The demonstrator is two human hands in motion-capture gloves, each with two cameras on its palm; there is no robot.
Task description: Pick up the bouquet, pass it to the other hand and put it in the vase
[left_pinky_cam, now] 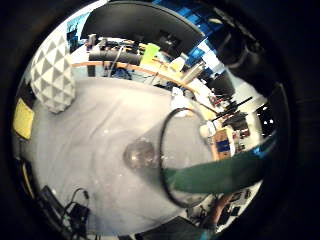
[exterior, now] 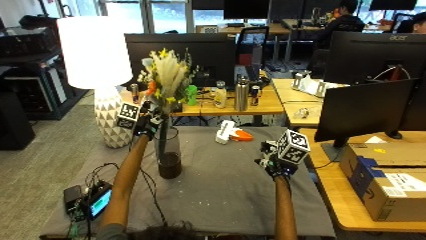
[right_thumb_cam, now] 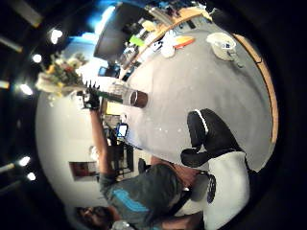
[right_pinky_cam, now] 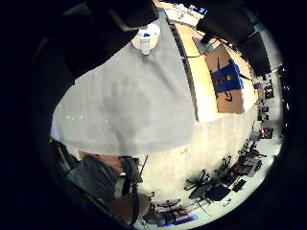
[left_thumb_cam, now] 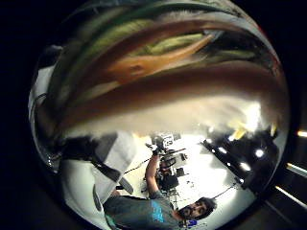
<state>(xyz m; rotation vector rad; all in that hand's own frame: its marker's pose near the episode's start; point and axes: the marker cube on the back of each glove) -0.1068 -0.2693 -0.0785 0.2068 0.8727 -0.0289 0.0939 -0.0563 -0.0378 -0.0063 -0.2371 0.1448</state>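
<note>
Gripping bouquet [exterior: 164, 75] by wrapped stems, left hand [exterior: 150, 123] was raised above glass vase [exterior: 168, 152]; green stems reached down into vase mouth, flower heads upright above hand. Vase stood on grey-covered counter [exterior: 219, 190], near lamp [exterior: 96, 65] with white patterned base. Right hand [exterior: 278, 162] hovered over counter well apart from vase, holding nothing; fingers could not be told. White-and-orange object [exterior: 229, 133] lay farther back on counter
</note>
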